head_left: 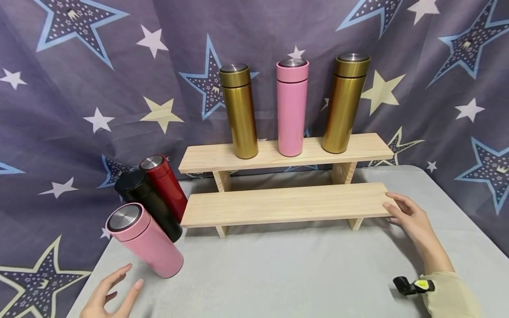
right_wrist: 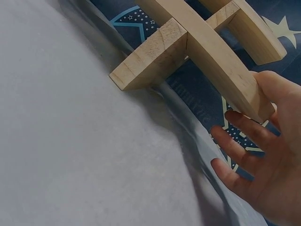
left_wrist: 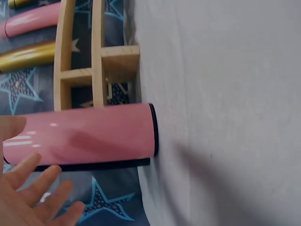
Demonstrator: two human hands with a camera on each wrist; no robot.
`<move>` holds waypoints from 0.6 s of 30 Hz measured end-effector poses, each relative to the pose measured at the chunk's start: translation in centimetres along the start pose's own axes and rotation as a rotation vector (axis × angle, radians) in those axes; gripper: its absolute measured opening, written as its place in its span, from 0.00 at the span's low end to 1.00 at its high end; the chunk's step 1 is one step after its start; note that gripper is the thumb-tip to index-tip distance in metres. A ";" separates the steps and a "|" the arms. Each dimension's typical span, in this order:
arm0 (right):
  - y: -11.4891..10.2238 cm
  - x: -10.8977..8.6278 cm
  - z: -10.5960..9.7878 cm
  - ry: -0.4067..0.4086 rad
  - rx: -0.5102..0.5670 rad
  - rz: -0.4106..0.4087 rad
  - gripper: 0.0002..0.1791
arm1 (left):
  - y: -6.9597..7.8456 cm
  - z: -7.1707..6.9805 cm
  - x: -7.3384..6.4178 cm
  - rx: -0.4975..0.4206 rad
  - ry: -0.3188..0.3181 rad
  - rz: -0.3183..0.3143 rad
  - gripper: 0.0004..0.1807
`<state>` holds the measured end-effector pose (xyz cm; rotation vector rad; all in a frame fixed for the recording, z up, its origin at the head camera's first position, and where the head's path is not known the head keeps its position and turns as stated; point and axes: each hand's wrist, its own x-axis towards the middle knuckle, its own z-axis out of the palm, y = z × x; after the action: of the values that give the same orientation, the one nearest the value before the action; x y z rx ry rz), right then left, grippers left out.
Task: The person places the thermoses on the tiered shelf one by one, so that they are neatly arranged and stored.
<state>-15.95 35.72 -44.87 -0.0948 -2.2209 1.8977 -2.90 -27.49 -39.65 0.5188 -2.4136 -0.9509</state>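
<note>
My left hand (head_left: 109,293) is spread beside a pink thermos bottle (head_left: 149,245), fingers apart, holding nothing. In the left wrist view the same pink bottle (left_wrist: 94,134) lies past the fingertips; contact cannot be told. A black thermos bottle (head_left: 155,205) and a red one (head_left: 169,190) stand behind it. My right hand (head_left: 413,221) grips the right end of the lower board of a two-tier wooden shelf (head_left: 286,205). In the right wrist view the thumb lies over the board (right_wrist: 225,66), with other fingers (right_wrist: 235,176) extended below its end.
On the upper board (head_left: 262,152) stand a gold thermos bottle (head_left: 240,115), a pink one (head_left: 292,110) and another gold one (head_left: 346,106). A grey cloth (head_left: 286,274) covers the table. A star-patterned curtain (head_left: 262,26) hangs behind. A black strap clip (head_left: 411,286) sits at my right sleeve.
</note>
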 end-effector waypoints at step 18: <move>-0.1 0.0 0.0 -0.004 -0.013 -0.008 0.19 | -1.3 2.1 3.2 -0.215 -0.213 0.124 0.46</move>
<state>-15.94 35.65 -44.78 -0.0846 -2.2332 1.8812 -6.45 -28.90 -40.99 0.1961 -2.4533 -1.2467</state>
